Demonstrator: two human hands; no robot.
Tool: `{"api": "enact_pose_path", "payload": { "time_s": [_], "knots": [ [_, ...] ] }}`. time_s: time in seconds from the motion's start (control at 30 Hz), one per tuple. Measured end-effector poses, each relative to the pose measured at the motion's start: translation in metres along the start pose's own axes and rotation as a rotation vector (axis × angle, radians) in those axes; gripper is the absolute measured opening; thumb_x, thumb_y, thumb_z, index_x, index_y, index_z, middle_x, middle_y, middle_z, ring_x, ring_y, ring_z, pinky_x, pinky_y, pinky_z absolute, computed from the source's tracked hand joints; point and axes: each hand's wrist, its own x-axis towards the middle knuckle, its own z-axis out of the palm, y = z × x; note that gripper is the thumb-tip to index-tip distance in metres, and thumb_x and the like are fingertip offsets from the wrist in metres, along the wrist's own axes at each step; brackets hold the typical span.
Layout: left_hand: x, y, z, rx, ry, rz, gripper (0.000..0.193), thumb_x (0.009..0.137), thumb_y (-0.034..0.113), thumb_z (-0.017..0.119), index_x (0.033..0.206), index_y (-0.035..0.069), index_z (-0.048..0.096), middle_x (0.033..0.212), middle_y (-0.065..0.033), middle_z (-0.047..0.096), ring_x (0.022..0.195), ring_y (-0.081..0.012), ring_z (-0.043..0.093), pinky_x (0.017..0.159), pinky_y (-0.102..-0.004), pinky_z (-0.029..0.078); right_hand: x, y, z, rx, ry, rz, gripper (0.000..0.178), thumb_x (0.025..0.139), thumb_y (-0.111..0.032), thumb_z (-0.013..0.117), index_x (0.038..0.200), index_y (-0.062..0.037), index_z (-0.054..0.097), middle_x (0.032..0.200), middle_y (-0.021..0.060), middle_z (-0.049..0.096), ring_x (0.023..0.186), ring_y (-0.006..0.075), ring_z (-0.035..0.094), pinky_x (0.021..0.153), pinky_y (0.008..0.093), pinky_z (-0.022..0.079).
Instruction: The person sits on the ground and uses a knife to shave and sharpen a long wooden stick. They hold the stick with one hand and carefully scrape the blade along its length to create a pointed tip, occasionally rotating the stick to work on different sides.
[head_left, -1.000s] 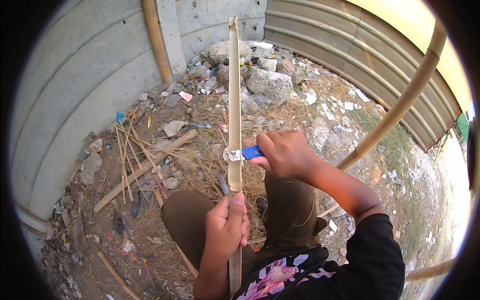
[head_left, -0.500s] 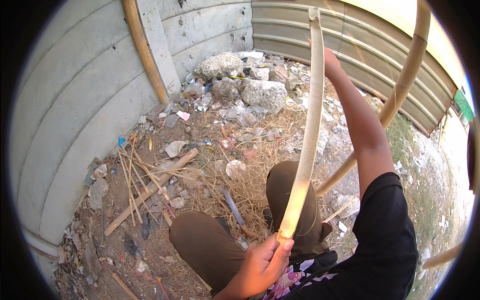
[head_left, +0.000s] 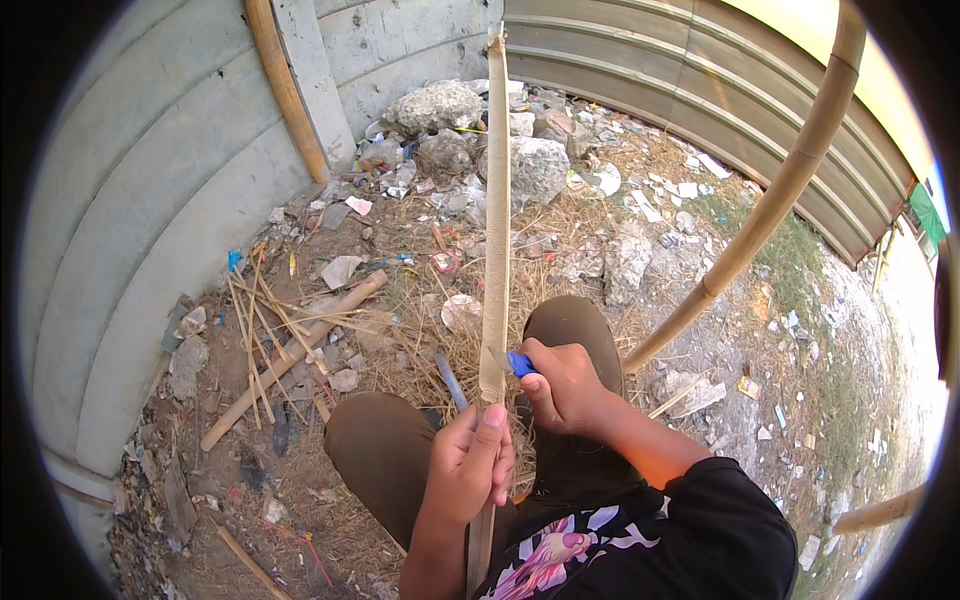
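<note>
A long split bamboo strip point(head_left: 497, 200) stands nearly upright in front of me, its lower end running down past my lap. My left hand point(head_left: 474, 458) is closed round it near the lower part, thumb lying along the strip. In my right hand point(head_left: 570, 385) is a small knife point(head_left: 519, 364) with a blue handle, its short blade against the strip's right edge just above my left hand. Between my knees, a long-bladed knife point(head_left: 450, 380) lies on the dry grass, its handle end hidden behind my left hand and leg.
At the left, thin bamboo sticks point(head_left: 262, 330) lie across a thicker bamboo pole point(head_left: 300, 357). A slanting bamboo pole point(head_left: 745, 250) rises close on my right. Rocks point(head_left: 530, 165) and litter lie before the grey wall point(head_left: 160, 230) and ribbed metal fence point(head_left: 640, 70).
My right hand has come down from the strip's far end to just above my left hand, the knife now in view. The strip has swung left and stands straighter; my left hand has risen.
</note>
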Motion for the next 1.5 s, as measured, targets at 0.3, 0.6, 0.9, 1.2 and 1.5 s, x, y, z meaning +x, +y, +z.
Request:
{"api": "enact_pose_path", "payload": {
  "time_s": [0.3, 0.6, 0.9, 1.2, 1.5],
  "knots": [
    [-0.013, -0.003, 0.001, -0.370, -0.270, -0.025, 0.038, 0.111, 0.038, 0.035, 0.089, 0.008, 0.042, 0.055, 0.0006, 0.035, 0.038, -0.0062, 0.030, 0.035, -0.0218, 0.028, 0.016, -0.016, -0.017, -0.249, 0.108, -0.096, 0.046, 0.104, -0.044, 0.045, 0.086, -0.0020, 0.052, 0.063, 0.0114, 0.051, 0.052, 0.0345, 0.056, 0.049, 0.0426, 0.045],
    [-0.018, 0.000, 0.009, -0.271, -0.200, -0.026, 0.038, 0.110, 0.038, 0.036, 0.088, 0.008, 0.042, 0.055, 0.0006, 0.035, 0.039, -0.0059, 0.032, 0.035, -0.0215, 0.028, 0.063, 0.010, -0.054, -0.470, 0.115, -0.097, 0.045, 0.099, -0.049, 0.054, 0.085, -0.0062, 0.051, 0.062, 0.0104, 0.056, 0.050, 0.0315, 0.060, 0.045, 0.0409, 0.045],
    [-0.019, 0.004, 0.020, -0.149, -0.149, -0.016, 0.039, 0.111, 0.037, 0.035, 0.087, 0.006, 0.042, 0.053, 0.0018, 0.033, 0.037, -0.0046, 0.029, 0.034, -0.0217, 0.027, 0.195, 0.081, -0.130, -0.694, 0.294, 0.128, 0.050, 0.108, -0.047, 0.035, 0.090, -0.0050, 0.056, 0.064, 0.0153, 0.061, 0.059, 0.0385, 0.063, 0.052, 0.0481, 0.049],
    [-0.009, 0.005, -0.015, -0.198, -0.029, -0.006, 0.036, 0.110, 0.034, 0.039, 0.089, 0.005, 0.046, 0.056, 0.0014, 0.037, 0.038, -0.0068, 0.035, 0.036, -0.0223, 0.032, 0.200, 0.055, -0.096, 0.089, 0.157, 0.337, 0.067, 0.107, -0.057, 0.028, 0.072, -0.0032, 0.050, 0.062, 0.0036, 0.050, 0.062, 0.0208, 0.047, 0.062, 0.0369, 0.044],
    [-0.008, 0.005, -0.019, -0.099, 0.023, 0.011, 0.034, 0.108, 0.037, 0.046, 0.090, 0.008, 0.048, 0.058, 0.0027, 0.040, 0.039, -0.0060, 0.038, 0.038, -0.0209, 0.034, 0.038, -0.027, -0.013, 0.067, -0.219, 0.044, 0.037, 0.103, -0.036, 0.050, 0.085, -0.0041, 0.053, 0.054, 0.0168, 0.048, 0.047, 0.0382, 0.052, 0.049, 0.0469, 0.040]
  ]
}}
